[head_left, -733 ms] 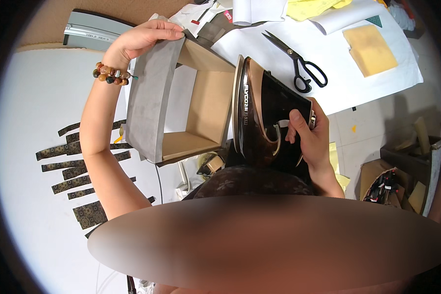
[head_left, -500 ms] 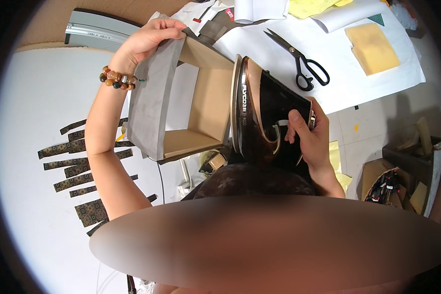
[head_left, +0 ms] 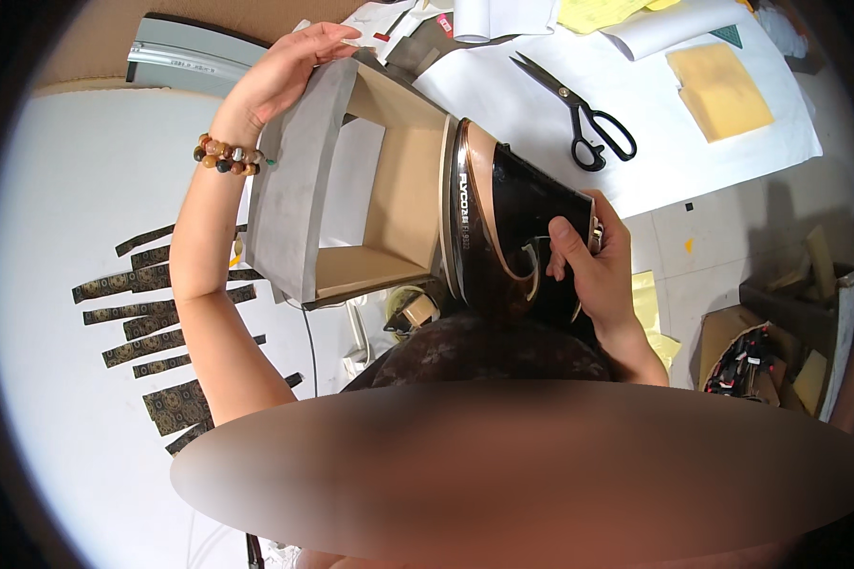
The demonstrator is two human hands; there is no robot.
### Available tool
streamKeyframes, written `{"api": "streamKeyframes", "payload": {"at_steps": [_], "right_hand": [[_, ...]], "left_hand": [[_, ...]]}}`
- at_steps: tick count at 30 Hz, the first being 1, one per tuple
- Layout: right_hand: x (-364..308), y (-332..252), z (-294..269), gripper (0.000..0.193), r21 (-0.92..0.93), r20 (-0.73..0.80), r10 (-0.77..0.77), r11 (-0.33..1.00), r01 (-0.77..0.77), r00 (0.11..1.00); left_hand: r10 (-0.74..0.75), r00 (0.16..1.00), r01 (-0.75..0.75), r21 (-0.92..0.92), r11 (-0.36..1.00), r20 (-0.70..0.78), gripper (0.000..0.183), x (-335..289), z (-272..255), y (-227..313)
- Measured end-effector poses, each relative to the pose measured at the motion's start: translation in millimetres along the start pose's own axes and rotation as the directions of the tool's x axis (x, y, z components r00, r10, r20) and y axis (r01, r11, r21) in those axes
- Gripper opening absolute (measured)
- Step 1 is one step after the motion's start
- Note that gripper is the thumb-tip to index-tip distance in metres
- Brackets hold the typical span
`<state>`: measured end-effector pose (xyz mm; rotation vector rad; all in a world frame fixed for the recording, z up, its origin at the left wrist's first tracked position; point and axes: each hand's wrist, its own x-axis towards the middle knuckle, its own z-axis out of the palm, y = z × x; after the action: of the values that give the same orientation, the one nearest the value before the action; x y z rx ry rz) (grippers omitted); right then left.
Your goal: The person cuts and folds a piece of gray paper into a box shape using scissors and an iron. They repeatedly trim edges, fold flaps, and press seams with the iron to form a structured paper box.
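Note:
A grey-covered box frame (head_left: 295, 190) with bare beige board inside (head_left: 403, 180) stands tilted in front of me. At its far left corner my left hand (head_left: 299, 64) has its fingers stretched out, the palm side resting against the grey panel. A beaded bracelet circles that wrist. My right hand (head_left: 598, 266) grips the handle of a black and copper clothes iron (head_left: 503, 213). The iron is turned on its side, its soleplate against the right outer wall of the box. The contact face itself is hidden.
Black scissors (head_left: 584, 119) and a yellow sponge-like block (head_left: 721, 92) lie on white paper, far right. Patterned dark strips (head_left: 152, 327) are spread on the white table at left. A metal-edged ruler (head_left: 190, 62) lies far left; a cardboard box (head_left: 721, 346) stands on the floor.
My left fingers have loosened from the pinch on the box corner and straightened. The iron has slid slightly nearer and to the left along the box wall.

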<state>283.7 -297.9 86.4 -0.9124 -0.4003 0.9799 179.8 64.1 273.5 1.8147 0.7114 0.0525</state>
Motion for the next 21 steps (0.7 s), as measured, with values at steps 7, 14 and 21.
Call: {"api": "streamKeyframes", "payload": {"at_steps": [7, 14, 21], "right_hand": [[3.1, 4.4, 2.4, 0.034, -0.006, 0.004, -0.015, 1.0, 0.015, 1.0], [14.9, 2.6, 14.7, 0.03, -0.018, -0.023, -0.018, 1.0, 0.017, 1.0], [69.1, -23.5, 59.9, 0.025, -0.03, 0.149, -0.153, 0.987, 0.159, 0.977]], "left_hand": [[-0.097, 0.994, 0.084, 0.234, 0.969, 0.045, 0.024, 1.4, -4.6, -0.5], [0.042, 0.999, -0.032, 0.264, 0.964, -0.032, 0.029, 2.2, -2.1, -14.6], [0.401, 0.916, -0.34, 0.508, 0.792, -0.013, 0.047, -28.1, -18.3, -42.0]]}}
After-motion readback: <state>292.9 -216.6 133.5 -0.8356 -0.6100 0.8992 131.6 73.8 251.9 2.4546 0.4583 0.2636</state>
